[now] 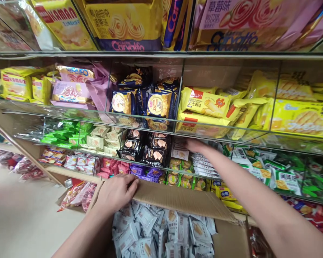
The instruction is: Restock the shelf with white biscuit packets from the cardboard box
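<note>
Steady the carton (183,197) with the left hand (121,190) clasping its rim, white packets (148,222) inside, and align the stacked packets (206,165) squarely beside the right hand (194,145), whose grasp I cannot tell.

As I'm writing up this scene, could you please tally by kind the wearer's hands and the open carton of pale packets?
Left hand and right hand: 2
Open carton: 1
Total: 3
The pale packets overlap too much to count.
</note>
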Available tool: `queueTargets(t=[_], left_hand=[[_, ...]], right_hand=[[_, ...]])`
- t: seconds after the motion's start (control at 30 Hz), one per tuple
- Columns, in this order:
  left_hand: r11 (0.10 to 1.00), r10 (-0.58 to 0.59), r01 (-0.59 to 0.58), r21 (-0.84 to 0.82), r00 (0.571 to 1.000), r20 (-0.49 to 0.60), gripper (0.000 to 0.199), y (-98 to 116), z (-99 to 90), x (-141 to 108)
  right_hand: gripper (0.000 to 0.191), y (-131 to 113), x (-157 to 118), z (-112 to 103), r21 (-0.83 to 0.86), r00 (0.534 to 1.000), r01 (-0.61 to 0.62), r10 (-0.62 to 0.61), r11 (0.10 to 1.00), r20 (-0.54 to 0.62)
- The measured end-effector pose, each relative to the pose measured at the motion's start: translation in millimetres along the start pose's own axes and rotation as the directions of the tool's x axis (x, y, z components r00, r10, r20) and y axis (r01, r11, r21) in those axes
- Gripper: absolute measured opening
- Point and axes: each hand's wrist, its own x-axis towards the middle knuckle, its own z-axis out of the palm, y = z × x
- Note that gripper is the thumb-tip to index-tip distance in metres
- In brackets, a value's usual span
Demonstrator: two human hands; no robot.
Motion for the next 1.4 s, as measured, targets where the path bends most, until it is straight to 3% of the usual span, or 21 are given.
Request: queueTargets(t=[0.17,0.33,0.5,0.7,0.9,0.97,1.03,1.13,1.2,1.3,1.4], left_hand=[[0.999,-0.008,0.009,0.035,1.0,-0.022,0.035,1,1.2,0],[0.999,-0.002,0.004,0.051,1.0,-0.022,0.036,1,3.8,0],[0.996,0.024,-0.021,0.081,0.999,-0.035,0.038,-1,7.2,0],[0.996,0.0,0.004,0.093,0.999,-0.042,0.04,-3,10.3,-1],[0.997,0.006,-0.004,0.08,1.0,-0.028,0.041,-6,7.7,-1],[1.0,0.016,-0.015,0.017,0.999,-0.036,0.038,-5,4.4,-1],[0.987,0.079,-0.095,-0.126,0.989,-0.127,0.036,2,-0.4,-2],[0.861,0.25,-0.364,-0.356,0.911,-0.327,0.041,27,-9.1,-6],[0.745,0.335,-0.479,-0.465,0.871,-0.36,0.05,49,-12.6,-7],[0.581,0.318,-0.416,-0.7,0.907,-0.275,0.043,76,-10.0,-5],[0.27,0.119,-0.189,-0.944,0.98,-0.163,0.026,88,-2.5,1]], right_hand=[[0.026,33,-22,-25,-0.129,0.993,-0.078,0.089,0.989,0.083],[0.024,37,-33,-10,-0.191,0.977,-0.104,0.136,0.976,0.164],[0.027,38,-29,7,-0.168,0.985,-0.077,0.101,0.983,0.14],[0.028,36,-35,-5,-0.202,0.986,-0.165,0.165,0.965,-0.019],[0.031,4,-89,-22,-0.241,0.944,-0.206,0.128,0.948,-0.306],[0.032,-14,-117,-24,-0.251,0.922,-0.162,0.055,0.954,-0.384],[0.031,-37,-145,-26,-0.254,0.862,-0.024,-0.109,0.967,-0.495],[0.027,-75,-179,-27,-0.208,0.736,0.259,-0.332,0.943,-0.59],[0.025,-95,-192,-27,-0.087,0.73,0.394,-0.369,0.915,-0.576],[0.022,-108,-198,-22,0.214,0.753,0.475,-0.268,0.854,-0.601],[0.026,-101,-194,-7,0.611,0.847,0.38,0.004,0.694,-0.531]])
